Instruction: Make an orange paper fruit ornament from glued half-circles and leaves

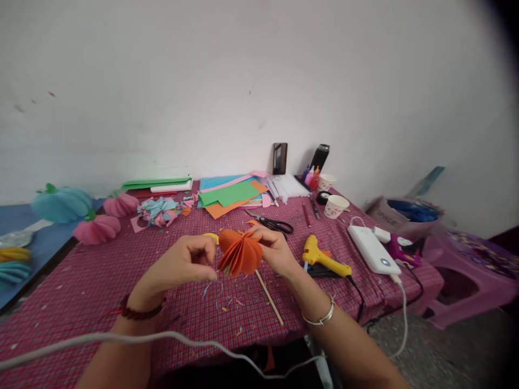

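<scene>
In the middle of the head view an orange folded-paper pumpkin (240, 254), its leaves fanned out, is held up over the table. My right hand (275, 251) pinches it from the right side and top. My left hand (188, 262) is just left of the pumpkin, apart from it, with fingers curled, a gap between thumb and forefinger and nothing visible between them. A thin wooden stick (270, 297) lies on the cloth below the pumpkin. Behind my right hand lie black-handled scissors (273, 223). To its right stands a yellow glue gun (324, 258).
Finished paper pumpkins (97, 228) stand at the left, beside paper scraps (158, 210). Coloured paper sheets (231, 194) lie at the back. Paper cups (335, 206) and a white power bank (373, 248) are at the right. A white cable (174, 336) crosses in front of my arms.
</scene>
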A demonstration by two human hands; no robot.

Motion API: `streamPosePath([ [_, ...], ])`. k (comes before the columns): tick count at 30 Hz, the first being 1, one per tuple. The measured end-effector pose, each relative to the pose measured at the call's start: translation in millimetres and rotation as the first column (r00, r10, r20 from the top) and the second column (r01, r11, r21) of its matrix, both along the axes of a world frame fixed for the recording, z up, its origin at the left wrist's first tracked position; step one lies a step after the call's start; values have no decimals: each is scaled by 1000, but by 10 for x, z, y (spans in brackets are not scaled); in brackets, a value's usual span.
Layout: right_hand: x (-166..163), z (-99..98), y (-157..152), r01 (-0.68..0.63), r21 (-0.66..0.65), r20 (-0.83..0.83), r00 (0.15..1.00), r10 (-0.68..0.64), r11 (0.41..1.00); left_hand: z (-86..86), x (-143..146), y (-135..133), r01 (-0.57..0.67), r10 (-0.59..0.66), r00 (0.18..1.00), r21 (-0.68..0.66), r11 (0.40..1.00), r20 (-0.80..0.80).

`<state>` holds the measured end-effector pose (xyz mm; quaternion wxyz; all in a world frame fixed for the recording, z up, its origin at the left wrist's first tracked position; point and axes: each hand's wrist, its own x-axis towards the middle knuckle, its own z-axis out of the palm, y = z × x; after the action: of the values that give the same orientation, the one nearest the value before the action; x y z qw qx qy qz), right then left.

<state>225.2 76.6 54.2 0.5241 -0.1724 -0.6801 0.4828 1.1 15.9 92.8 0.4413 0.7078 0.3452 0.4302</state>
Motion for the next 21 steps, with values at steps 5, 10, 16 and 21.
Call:
streamPosePath([
  [5,17,-13,-16,-37,2,5,999,37,999,-77,-11,31,-19,15,998,-63,998,-66],
  [10,28,-12,-20,-58,3,22,998,58,998,-56,16,49,3,1,999,-79,997,51],
  [16,27,-12,-36,-90,25,47,995,89,996,-82,21,63,-21,25,997,-49,999,79],
  [21,40,-17,-48,-74,63,76,995,69,995,-90,56,59,-89,88,994,5,996,69],
])
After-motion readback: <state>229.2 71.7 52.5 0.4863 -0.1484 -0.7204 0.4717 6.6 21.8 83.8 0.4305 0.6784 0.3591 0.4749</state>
